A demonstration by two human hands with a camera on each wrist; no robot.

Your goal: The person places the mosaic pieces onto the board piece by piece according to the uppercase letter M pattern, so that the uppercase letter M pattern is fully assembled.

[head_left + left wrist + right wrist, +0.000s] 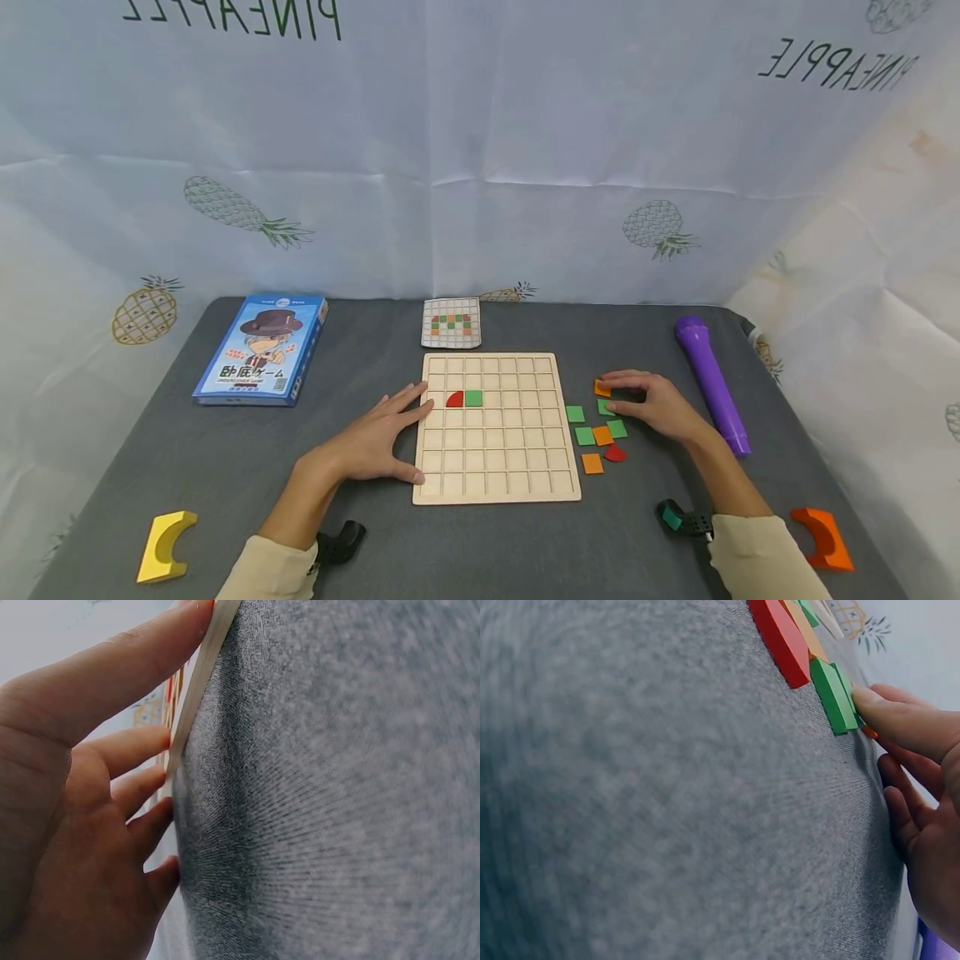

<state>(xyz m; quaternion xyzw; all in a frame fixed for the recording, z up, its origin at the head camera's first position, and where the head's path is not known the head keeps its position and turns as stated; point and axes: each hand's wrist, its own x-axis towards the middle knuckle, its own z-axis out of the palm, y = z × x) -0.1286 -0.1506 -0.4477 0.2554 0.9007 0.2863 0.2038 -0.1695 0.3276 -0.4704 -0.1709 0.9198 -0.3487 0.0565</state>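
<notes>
A pale wooden grid board (pixel 496 483) lies flat on the table. In its upper left cells sit a red quarter-round tile (pixel 454 400) and, beside it, a green square tile (pixel 473 398). My left hand (pixel 367 442) rests with spread fingers along the board's left edge, thumb (pixel 150 664) and fingertips touching it. Right of the board, my right hand (pixel 651 402) reaches over loose tiles. Its fingertips touch an orange square tile (pixel 602 389), while the thumb lies by a green tile (pixel 604 407). Close below are another orange tile (pixel 603 436) and a red tile (pixel 615 453).
A small pattern card (pixel 451 323) with a coloured grid lies behind the board. A blue game box (pixel 258 350) is at the back left, a purple tube (pixel 711 383) at the right. Yellow (pixel 163 546) and orange (pixel 825 540) arch blocks flank the front.
</notes>
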